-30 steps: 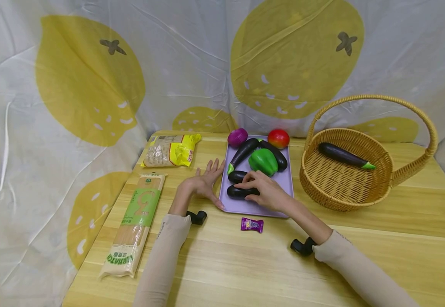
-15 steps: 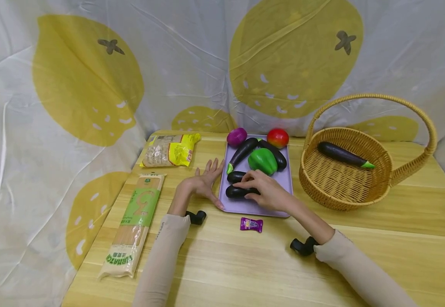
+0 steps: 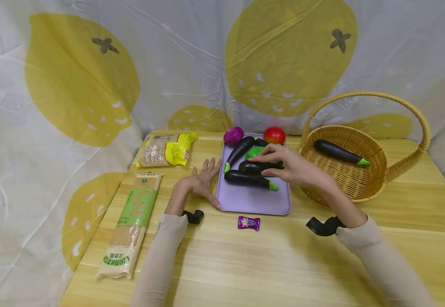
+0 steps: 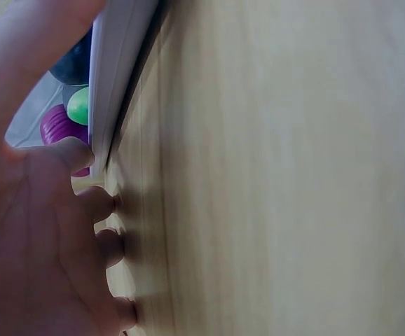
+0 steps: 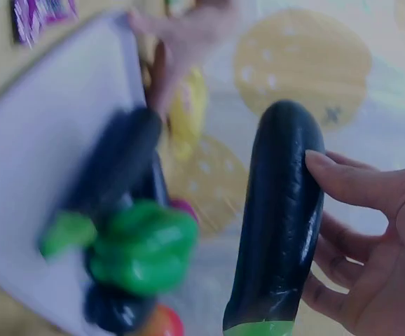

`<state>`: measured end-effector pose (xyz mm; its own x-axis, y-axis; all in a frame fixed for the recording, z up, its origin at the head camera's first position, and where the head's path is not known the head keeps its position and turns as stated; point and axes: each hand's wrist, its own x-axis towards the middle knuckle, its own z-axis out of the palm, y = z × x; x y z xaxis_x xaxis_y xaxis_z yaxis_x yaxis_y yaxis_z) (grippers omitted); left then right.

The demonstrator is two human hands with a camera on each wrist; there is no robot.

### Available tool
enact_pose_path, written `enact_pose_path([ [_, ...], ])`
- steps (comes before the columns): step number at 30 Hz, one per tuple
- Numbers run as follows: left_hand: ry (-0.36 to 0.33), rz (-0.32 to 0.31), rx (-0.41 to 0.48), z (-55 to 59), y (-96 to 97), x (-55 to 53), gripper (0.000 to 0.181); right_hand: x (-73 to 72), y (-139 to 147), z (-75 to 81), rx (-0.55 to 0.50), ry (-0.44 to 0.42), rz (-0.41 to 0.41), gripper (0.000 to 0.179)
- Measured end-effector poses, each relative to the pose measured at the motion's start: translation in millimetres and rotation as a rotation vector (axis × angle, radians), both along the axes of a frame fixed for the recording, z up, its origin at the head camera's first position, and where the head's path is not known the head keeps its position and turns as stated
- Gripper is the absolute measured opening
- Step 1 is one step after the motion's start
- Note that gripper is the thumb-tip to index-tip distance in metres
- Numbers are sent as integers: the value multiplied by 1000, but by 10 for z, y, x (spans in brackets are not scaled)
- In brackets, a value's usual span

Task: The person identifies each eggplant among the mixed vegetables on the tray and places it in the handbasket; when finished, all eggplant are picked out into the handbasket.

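My right hand [image 3: 297,166] pinches a dark eggplant [image 3: 254,167] between thumb and fingers, raised over the lilac tray [image 3: 253,205]. In the right wrist view this eggplant [image 5: 279,210] points its green stem end downward. On the tray below lies another eggplant [image 3: 247,179], with one more eggplant [image 3: 239,152] slanting behind it. A green bell pepper [image 3: 251,152] is partly hidden by the raised eggplant and right hand. My left hand [image 3: 199,184] has its fingers spread on the table, thumb and index fingertip at the tray's left edge.
A wicker basket [image 3: 324,194] with a tall handle stands right of the tray, an eggplant [image 3: 337,151] inside. A purple onion [image 3: 233,136] and red fruit [image 3: 274,135] lie at the tray's back corners. A purple wrapped candy [image 3: 248,223], noodle pack [image 3: 132,226] and yellow bag [image 3: 168,150] lie nearby.
My right hand has lifted one eggplant off the tray and moved it up and to the right. The eggplant in front now shows its green stem. The left hand stays at the tray.
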<state>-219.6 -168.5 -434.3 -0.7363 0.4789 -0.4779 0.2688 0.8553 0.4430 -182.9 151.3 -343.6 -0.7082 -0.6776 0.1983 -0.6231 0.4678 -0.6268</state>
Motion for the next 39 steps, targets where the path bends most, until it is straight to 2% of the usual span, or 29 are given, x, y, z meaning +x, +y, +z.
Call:
enact_pose_path([
  [9,-2,-3,-1,6,2,5,155,-186,584,287,78,-42,-119,42],
  [16,-2,-2,6,8,3,4,155,-328,1047,358,126,-139,-184,41],
  [20,-3,-3,-1,20,5,3,155,-411,1279,321,171,-185,-208,40],
  [28,-9,-4,-7,30,12,2,154,-566,1635,180,270,-280,-194,41],
  [34,-9,-6,-3,22,16,3,154,-673,1770,24,260,-330,-245,43],
  [39,-8,-1,-4,7,9,-6,155,-747,1799,-116,255,-338,-288,44],
])
